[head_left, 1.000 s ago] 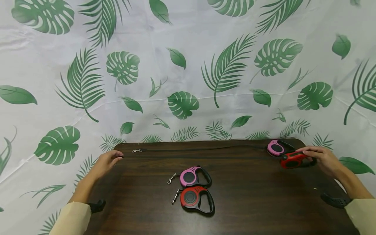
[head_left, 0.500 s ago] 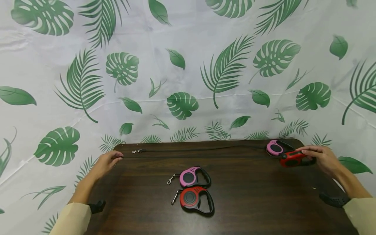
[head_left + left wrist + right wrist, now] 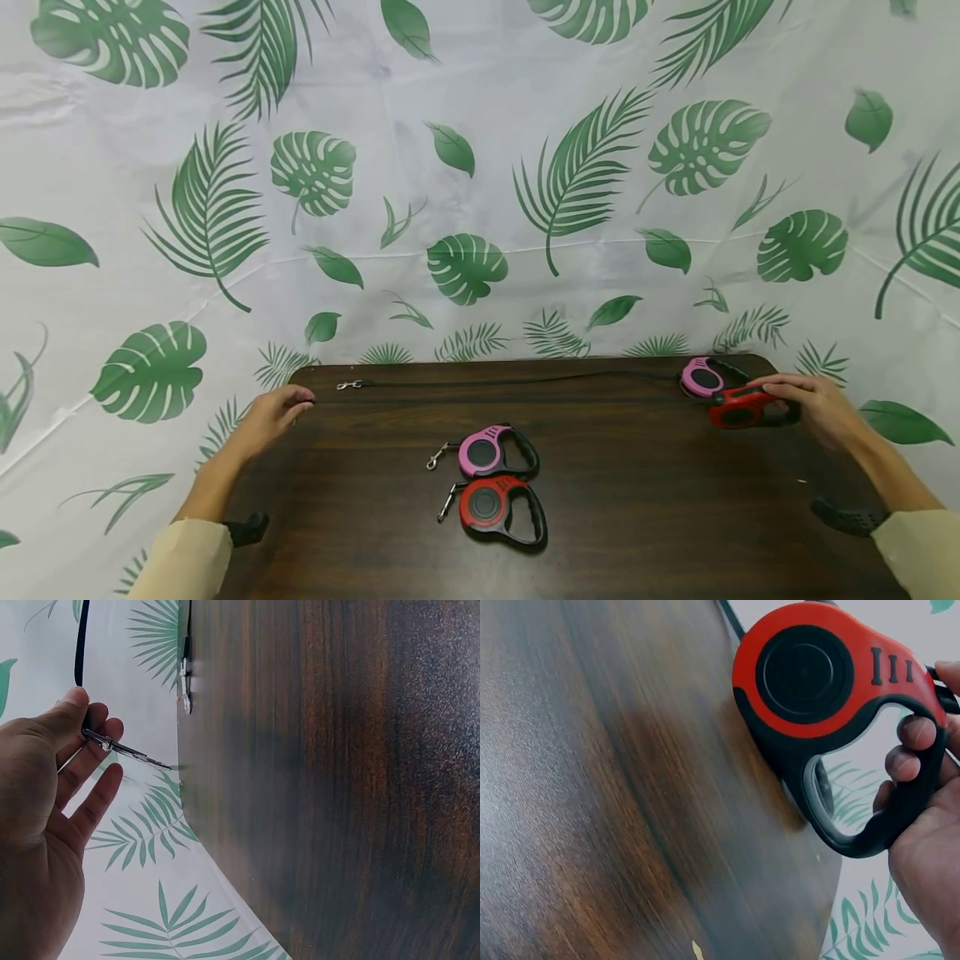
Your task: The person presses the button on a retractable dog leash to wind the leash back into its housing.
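Note:
My right hand [image 3: 821, 408] grips the black handle of a red retractable dog leash [image 3: 802, 682], lifted over the table's far right part. Fingers pass through the handle loop in the right wrist view. At the far left, my left hand [image 3: 266, 418] pinches the black strap [image 3: 80, 645] between thumb and fingers, just above its metal clip [image 3: 124, 750]. A thin dark line, faint in the head view, stretches between both hands. Behind the red leash lies a pink retractable leash [image 3: 703, 378], its cord drawn out leftward to a silver clip [image 3: 350, 385].
Near the middle of the dark wooden table [image 3: 637, 517] lie another pink leash [image 3: 482, 453] and another red leash [image 3: 485, 505], touching, with their clips pointing left. A leaf-print cloth [image 3: 465, 192] hangs along the table's back and sides.
My right hand has shifted slightly left with the red leash. The left hand stays in place, and the leashes on the table have not moved.

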